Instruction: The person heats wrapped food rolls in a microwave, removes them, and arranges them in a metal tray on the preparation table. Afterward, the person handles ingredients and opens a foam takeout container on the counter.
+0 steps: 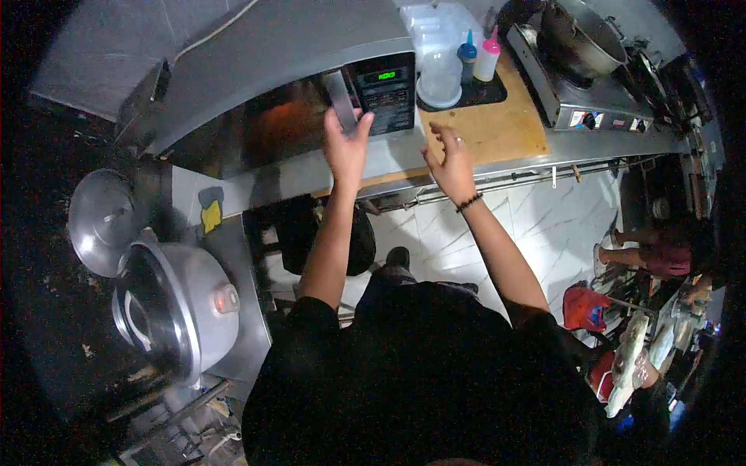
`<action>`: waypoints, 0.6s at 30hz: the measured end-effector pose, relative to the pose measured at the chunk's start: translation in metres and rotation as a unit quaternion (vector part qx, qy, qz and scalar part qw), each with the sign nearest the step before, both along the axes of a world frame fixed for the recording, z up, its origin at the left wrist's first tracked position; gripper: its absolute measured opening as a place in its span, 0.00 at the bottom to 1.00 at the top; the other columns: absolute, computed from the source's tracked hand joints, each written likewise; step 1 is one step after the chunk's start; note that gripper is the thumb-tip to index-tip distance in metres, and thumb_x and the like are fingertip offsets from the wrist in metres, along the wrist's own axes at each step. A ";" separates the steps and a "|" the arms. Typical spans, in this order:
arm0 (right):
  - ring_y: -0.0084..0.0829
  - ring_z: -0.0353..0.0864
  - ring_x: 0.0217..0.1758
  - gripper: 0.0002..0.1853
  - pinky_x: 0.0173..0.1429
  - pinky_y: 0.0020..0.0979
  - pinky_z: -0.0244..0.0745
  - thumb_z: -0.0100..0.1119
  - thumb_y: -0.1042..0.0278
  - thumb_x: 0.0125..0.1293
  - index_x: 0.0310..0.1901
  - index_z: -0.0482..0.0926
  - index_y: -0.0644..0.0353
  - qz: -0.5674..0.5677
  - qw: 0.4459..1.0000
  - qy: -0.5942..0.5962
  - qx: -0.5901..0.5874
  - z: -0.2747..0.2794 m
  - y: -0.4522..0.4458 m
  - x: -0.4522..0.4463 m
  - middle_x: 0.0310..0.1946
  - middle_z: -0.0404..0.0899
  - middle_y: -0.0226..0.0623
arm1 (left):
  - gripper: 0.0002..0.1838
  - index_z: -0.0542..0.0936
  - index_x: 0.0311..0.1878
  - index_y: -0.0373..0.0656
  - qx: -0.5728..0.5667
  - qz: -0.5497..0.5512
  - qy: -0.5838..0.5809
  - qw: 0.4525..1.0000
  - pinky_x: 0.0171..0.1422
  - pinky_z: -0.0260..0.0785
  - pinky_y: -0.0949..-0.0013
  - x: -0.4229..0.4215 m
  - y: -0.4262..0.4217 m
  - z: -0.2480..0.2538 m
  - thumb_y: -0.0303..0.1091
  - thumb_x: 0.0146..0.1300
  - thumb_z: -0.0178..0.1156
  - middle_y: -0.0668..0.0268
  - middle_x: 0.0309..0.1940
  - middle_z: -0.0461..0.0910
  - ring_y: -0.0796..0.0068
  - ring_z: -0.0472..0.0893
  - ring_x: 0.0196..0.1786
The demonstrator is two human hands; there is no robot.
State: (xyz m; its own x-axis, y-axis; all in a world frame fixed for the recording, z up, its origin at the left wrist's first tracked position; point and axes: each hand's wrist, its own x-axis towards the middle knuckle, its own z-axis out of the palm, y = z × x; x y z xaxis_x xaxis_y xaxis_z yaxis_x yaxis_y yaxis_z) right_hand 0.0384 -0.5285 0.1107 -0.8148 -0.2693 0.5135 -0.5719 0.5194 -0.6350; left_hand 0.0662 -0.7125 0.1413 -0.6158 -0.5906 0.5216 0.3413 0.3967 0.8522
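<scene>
A microwave oven (272, 116) with a green lit display (386, 75) stands on the counter. My left hand (346, 147) is at the lower part of its silver door handle (339, 97), thumb on the right side and the other fingers partly hidden behind it. An orange glow shows in the dark door. My right hand (451, 161), wearing a ring and a dark beaded bracelet, hovers open and unfilled by the wooden board (497, 128). Beyond it are a clear plastic tub (440, 81), a blue-topped squeeze bottle (467, 58) and a pink-topped squeeze bottle (487, 58).
A large rice cooker (206, 303) with an orange light sits at left, below a round metal lid (101, 221). At right, a gas stove (579, 109) carries a deep pan (583, 43). A yellow-and-grey sponge (210, 211) lies on the counter edge. Another person's legs (625, 256) show at far right.
</scene>
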 end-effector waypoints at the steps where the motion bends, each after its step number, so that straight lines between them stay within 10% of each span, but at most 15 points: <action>1: 0.41 0.74 0.46 0.22 0.46 0.37 0.71 0.60 0.71 0.55 0.52 0.70 0.60 -0.006 1.000 -0.018 -0.021 -0.005 -0.011 -0.005 0.44 0.74 0.43 | 0.21 0.71 0.41 0.38 0.014 -0.026 -0.016 0.999 0.45 0.68 0.69 -0.007 -0.002 0.005 0.36 0.50 0.69 0.63 0.32 0.77 0.72 0.77 0.38; 4: 0.47 0.72 0.50 0.25 0.53 0.41 0.67 0.62 0.68 0.53 0.53 0.67 0.63 -0.009 0.993 -0.115 -0.040 -0.017 -0.030 0.001 0.46 0.72 0.48 | 0.18 0.68 0.27 0.40 0.015 0.081 -0.012 0.997 0.30 0.65 0.68 -0.025 0.004 0.005 0.37 0.49 0.70 0.68 0.20 0.72 0.75 0.71 0.23; 18: 0.52 0.67 0.51 0.44 0.55 0.42 0.62 0.74 0.54 0.41 0.54 0.60 0.71 -0.177 0.977 0.012 -0.117 -0.052 -0.105 -0.023 0.46 0.68 0.53 | 0.18 0.68 0.28 0.40 0.013 0.098 -0.031 0.995 0.28 0.62 0.70 -0.018 0.003 0.010 0.36 0.49 0.70 0.71 0.18 0.68 0.78 0.67 0.21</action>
